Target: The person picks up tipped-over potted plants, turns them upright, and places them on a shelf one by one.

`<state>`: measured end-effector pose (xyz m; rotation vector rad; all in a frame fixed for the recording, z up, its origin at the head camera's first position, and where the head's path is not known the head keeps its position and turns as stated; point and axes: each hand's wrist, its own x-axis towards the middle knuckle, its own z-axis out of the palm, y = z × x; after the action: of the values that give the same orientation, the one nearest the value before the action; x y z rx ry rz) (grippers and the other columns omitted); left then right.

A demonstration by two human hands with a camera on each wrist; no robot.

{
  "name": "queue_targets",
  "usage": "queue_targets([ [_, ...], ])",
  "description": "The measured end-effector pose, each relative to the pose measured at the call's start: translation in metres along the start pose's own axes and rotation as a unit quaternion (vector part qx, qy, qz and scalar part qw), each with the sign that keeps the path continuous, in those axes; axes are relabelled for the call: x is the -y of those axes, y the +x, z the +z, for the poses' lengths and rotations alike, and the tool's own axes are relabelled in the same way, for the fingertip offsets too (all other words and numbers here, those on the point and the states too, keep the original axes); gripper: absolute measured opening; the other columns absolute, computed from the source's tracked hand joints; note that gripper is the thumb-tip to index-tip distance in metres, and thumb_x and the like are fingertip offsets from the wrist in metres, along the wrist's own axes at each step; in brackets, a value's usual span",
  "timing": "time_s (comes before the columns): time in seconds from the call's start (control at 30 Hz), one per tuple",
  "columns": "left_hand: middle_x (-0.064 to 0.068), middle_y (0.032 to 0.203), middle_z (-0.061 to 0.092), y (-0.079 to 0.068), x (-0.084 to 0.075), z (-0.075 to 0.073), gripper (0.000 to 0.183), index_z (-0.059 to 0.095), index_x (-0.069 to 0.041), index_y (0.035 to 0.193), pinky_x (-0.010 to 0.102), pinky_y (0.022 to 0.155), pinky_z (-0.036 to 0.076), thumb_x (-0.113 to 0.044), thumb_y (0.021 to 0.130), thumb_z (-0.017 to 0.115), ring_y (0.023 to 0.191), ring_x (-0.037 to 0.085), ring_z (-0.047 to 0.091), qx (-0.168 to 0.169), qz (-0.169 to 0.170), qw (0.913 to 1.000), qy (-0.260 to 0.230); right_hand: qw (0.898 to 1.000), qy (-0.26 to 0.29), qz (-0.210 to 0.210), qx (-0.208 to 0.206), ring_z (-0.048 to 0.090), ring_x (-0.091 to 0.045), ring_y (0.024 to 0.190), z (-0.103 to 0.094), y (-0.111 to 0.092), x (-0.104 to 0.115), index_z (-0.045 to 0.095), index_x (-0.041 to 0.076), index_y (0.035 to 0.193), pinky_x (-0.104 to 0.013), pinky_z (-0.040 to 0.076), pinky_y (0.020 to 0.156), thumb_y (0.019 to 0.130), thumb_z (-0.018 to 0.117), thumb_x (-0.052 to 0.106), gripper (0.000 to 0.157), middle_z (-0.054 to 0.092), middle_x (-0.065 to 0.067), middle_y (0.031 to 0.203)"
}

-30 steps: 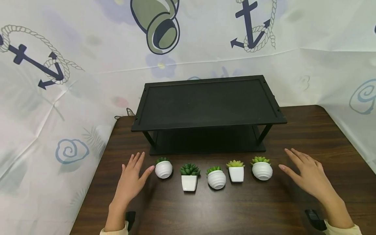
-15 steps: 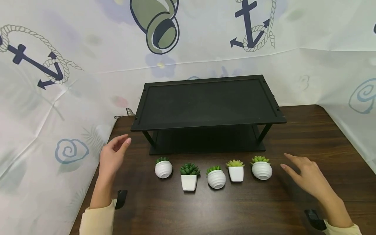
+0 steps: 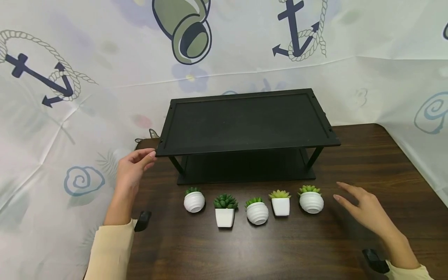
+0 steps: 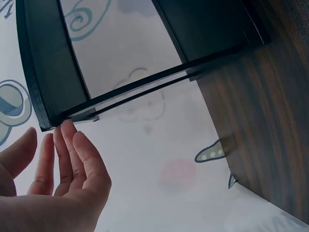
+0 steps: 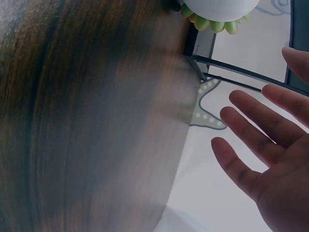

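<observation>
A black two-level shelf (image 3: 248, 120) stands at the back of the table in the head view. My left hand (image 3: 132, 169) is raised at the front left corner of its upper board. In the left wrist view the left hand (image 4: 67, 179) has fingertips right at that corner, thumb apart from the fingers. In front of the shelf several small potted succulents form an uneven row, from a round white pot (image 3: 194, 202) on the left to another round pot (image 3: 311, 202) on the right. My right hand (image 3: 367, 212) hovers right of that last pot, fingers loosely spread and holding nothing.
Dark wooden table (image 3: 217, 256) under everything. A printed white cloth (image 3: 115, 50) hangs behind and along the left side. Between the end pots stand a square pot (image 3: 225, 217), a ribbed round pot (image 3: 257, 214) and a smaller square pot (image 3: 280, 207).
My left hand has moved from beside the leftmost pot, left and then up to the shelf's corner, its fingers drawing together. The right hand has stayed put, its fingers slightly more bent.
</observation>
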<state>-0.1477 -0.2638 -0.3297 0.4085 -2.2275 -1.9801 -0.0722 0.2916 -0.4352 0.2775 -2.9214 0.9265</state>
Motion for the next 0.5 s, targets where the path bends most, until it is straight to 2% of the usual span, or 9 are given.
queue_targets([
  [0.17,-0.002,0.082,0.062,0.004,0.002,0.0,0.029,0.064,0.0,0.102,0.016,0.069,0.051,-0.016,0.08,0.071,0.072,0.007,0.062,-0.004,-0.006,1.0,-0.005,1.0,0.025,0.001,-0.008,0.052,-0.048,0.1,-0.001,0.004,0.001,0.049,-0.004,0.126,-0.059,0.044,0.073,0.09,0.06,0.025,0.048,0.056,-0.027,0.113],
  [0.27,-0.001,0.082,0.062,0.006,0.003,0.0,0.024,0.066,-0.003,0.097,0.017,0.068,0.051,-0.016,0.078,0.073,0.07,0.008,0.063,-0.003,-0.011,0.9999,-0.012,0.999,0.043,0.004,-0.004,0.058,-0.04,0.091,-0.002,0.009,0.002,0.05,-0.002,0.125,-0.043,0.05,0.066,0.089,0.06,0.025,0.046,0.06,-0.022,0.109],
  [0.4,-0.001,0.082,0.061,0.007,0.004,-0.001,0.019,0.068,-0.005,0.093,0.018,0.067,0.052,-0.015,0.077,0.073,0.069,0.008,0.064,-0.002,-0.014,0.9997,-0.021,0.997,0.073,0.017,0.025,0.06,-0.024,0.09,-0.002,0.016,0.008,0.051,0.0,0.125,-0.024,0.049,0.064,0.089,0.061,0.027,0.045,0.062,-0.016,0.107],
  [0.5,-0.001,0.081,0.061,0.007,0.004,-0.001,0.018,0.068,-0.005,0.092,0.018,0.067,0.052,-0.014,0.078,0.073,0.069,0.008,0.064,0.0,-0.014,0.9996,-0.025,0.994,0.092,0.03,0.047,0.059,-0.018,0.089,-0.001,0.022,0.013,0.052,-0.001,0.122,-0.024,0.049,0.066,0.089,0.061,0.029,0.046,0.063,-0.014,0.105],
])
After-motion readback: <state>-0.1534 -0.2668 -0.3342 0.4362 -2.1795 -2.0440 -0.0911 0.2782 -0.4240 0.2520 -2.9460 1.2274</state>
